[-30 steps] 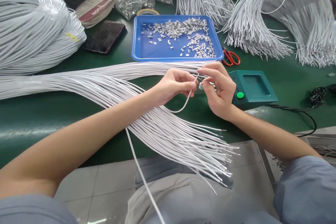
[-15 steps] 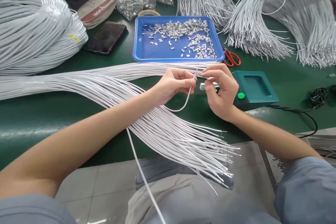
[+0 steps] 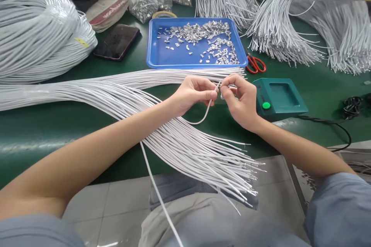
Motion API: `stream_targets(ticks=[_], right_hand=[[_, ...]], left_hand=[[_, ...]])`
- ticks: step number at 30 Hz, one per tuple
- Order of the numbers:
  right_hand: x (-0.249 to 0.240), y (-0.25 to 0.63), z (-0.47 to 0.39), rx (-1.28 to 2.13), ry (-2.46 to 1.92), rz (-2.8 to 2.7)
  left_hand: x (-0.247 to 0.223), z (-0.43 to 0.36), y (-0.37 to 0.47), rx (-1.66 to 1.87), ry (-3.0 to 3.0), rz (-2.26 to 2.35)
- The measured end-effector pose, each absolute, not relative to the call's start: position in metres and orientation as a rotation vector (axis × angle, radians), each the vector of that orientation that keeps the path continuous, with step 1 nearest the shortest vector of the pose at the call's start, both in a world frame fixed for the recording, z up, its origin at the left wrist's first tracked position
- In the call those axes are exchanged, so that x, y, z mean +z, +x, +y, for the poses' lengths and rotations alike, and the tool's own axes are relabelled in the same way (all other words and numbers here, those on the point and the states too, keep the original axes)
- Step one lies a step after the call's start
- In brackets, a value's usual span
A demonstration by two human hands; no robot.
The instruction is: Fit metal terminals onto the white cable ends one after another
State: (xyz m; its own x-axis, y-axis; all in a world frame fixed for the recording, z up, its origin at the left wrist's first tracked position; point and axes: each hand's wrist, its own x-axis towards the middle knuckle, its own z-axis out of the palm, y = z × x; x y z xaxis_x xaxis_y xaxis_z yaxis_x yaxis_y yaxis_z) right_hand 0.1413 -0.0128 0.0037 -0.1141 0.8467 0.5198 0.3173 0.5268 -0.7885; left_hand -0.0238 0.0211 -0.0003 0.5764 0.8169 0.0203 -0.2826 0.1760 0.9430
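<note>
My left hand point(image 3: 199, 92) pinches a white cable point(image 3: 208, 110) between thumb and fingers close to its end, and the cable loops down below the hand. My right hand point(image 3: 240, 98) is closed, its thumb and fingertips pinched at the tip of that same cable; whether a small part is also between them is hidden. Under both hands and my left forearm lies a fanned bundle of white cables point(image 3: 185, 142), many with bare wire ends. Right beside my right hand stands a green device point(image 3: 282, 96) with a bright green button.
Beyond my hands sits a blue tray point(image 3: 179, 60) of small metal pieces. Red-handled scissors point(image 3: 256, 65) and a dark phone point(image 3: 117, 41) lie beside it. Coiled grey cables point(image 3: 37, 34), bags of metal parts point(image 3: 143, 5) and cable bundles point(image 3: 284, 27) fill the back.
My right hand has moved slightly left and its fingers have closed onto the cable's tip. My left hand keeps its pinch on the cable, nearly unmoved.
</note>
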Motion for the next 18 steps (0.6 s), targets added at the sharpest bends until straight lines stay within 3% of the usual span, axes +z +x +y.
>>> stream_targets(ticks=[18], right_hand=[[0.0019,0.1415,-0.0114,0.681,-0.941,-1.650]], left_hand=[[-0.0010,0.0200,-0.0234,0.838,1.201,0.531]])
